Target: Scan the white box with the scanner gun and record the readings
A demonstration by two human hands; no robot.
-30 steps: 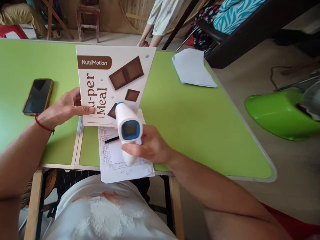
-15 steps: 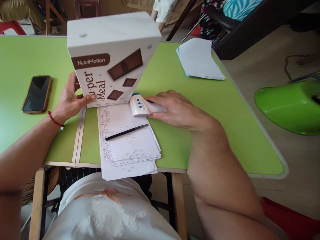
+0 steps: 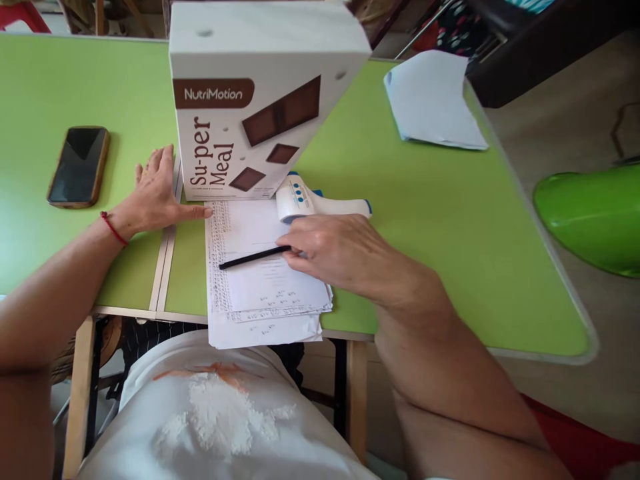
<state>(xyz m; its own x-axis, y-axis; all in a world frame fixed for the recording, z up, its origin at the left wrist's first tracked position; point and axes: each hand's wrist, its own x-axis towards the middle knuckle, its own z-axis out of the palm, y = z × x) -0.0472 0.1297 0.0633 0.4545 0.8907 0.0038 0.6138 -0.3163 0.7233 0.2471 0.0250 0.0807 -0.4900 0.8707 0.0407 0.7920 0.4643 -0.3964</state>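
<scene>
My right hand [image 3: 330, 250] pinches one end of a black pen [image 3: 254, 257] over a stack of written papers [image 3: 273, 290]. Just beyond that hand, a white and blue infrared thermometer [image 3: 295, 199] lies on its side at the papers' far edge. A white box [image 3: 213, 150] marked "NutriMotion Su-per Meal" stands upright behind the papers. My left hand [image 3: 155, 200] rests open on the table left of the box, fingers spread, its thumb reaching the papers' left edge.
A phone [image 3: 79, 167] in a brown case lies on the green table [image 3: 450, 267] at the left. Folded white sheets [image 3: 435, 100] lie near the far right corner. Beyond the right edge is a green plastic object [image 3: 590, 220], and a dark chair arm [image 3: 520, 60] stands behind.
My right hand has let go of the thermometer and moved nearer to me, taking hold of the pen. My left hand has released the box and lies spread on the table.
</scene>
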